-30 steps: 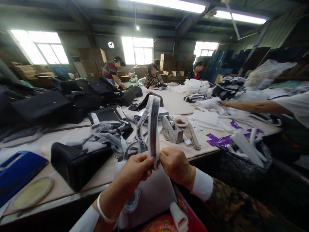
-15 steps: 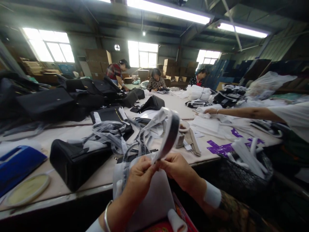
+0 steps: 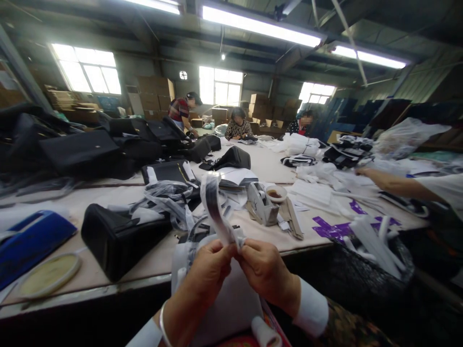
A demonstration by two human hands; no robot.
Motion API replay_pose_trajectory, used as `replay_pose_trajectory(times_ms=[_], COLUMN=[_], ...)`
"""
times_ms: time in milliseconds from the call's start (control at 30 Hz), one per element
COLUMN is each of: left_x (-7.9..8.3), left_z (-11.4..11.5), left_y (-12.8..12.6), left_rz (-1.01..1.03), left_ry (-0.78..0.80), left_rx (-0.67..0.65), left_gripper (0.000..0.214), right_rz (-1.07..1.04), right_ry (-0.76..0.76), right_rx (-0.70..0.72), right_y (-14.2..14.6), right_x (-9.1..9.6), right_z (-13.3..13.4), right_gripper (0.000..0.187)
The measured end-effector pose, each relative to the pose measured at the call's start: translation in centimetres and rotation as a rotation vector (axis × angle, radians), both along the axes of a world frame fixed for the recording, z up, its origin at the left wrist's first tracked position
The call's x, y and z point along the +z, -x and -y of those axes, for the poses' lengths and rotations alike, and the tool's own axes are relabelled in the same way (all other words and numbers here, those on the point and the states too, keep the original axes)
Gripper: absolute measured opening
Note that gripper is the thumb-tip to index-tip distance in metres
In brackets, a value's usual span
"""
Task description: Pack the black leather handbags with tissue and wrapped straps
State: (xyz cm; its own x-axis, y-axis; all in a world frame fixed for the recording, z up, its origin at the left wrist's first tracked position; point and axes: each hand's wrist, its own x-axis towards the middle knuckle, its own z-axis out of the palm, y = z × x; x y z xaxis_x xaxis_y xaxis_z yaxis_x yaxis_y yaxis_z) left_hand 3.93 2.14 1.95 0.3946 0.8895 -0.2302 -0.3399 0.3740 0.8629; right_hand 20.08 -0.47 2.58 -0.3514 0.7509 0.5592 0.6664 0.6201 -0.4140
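Through my remote camera, I saw both hands meeting at the grip. On its left side, my left hand was closed in a pinch, the left thumb lying toward the right. Just beside it, my right hand was closed too, its back turned upward. Below the grip, the left wrist and right wrist stood well apart.

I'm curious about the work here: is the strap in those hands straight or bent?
Bent: above the left hand and right hand, the plastic-wrapped strap visibly curves.
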Motion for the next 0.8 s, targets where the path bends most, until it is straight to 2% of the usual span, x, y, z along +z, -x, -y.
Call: replay_pose_trajectory(times_ms=[67, 133, 233, 300, 400, 467, 567, 633, 700, 800], left_x=[0.3, 0.5, 0.7, 0.7, 0.6, 0.4, 0.0, -0.2, -0.1, 0.1], left_z=[0.1, 0.1, 0.1, 0.3, 1.1, 1.5, 1.9, 1.8, 1.6, 1.3], left_y=[0.1, 0.5, 1.1, 1.3, 1.1, 0.8, 0.5, 0.6, 1.0, 1.8], left_rz=[0.114, 0.121, 0.02, -0.116, -0.36, -0.481, -0.568, -0.564, -0.474, -0.135], left_ry=[0.109, 0.136, 0.044, -0.119, -0.364, -0.451, -0.475, -0.432, -0.347, -0.158], left_rx=[-0.091, -0.142, -0.076, 0.044, 0.16, 0.198, 0.238, 0.197, 0.086, -0.117], left_gripper=[0.053, 0.052, 0.046, 0.04, 0.033, 0.032, 0.037, 0.037, 0.034, 0.037], right_rz=[0.003, 0.016, -0.018, -0.18, -0.542, -0.709, -0.862, -0.96, -1.001, -0.825], right_ry=[0.007, 0.005, 0.079, 0.28, 0.676, 0.79, 0.806, 0.838, 0.866, 0.772], right_rx=[0.061, 0.122, 0.195, 0.254, 0.333, 0.278, 0.13, 0.088, 0.077, 0.088], right_y=[-0.3, -0.5, -0.7, -0.6, -0.3, 0.2, 1.1, 1.4, 1.5, 1.1], right_x=[-0.2, -0.2, 0.2, 0.7, 1.4, 1.5, 0.9, 0.4, 0.2, 0.2], right_z=[-0.2, -0.5, -0.7, -0.8, -0.9, -1.0, -1.1, -1.0, -0.9, -0.6], right_gripper=[0.031, 0.029, 0.024, 0.021, 0.041, 0.046, 0.041, 0.039, 0.038, 0.035])
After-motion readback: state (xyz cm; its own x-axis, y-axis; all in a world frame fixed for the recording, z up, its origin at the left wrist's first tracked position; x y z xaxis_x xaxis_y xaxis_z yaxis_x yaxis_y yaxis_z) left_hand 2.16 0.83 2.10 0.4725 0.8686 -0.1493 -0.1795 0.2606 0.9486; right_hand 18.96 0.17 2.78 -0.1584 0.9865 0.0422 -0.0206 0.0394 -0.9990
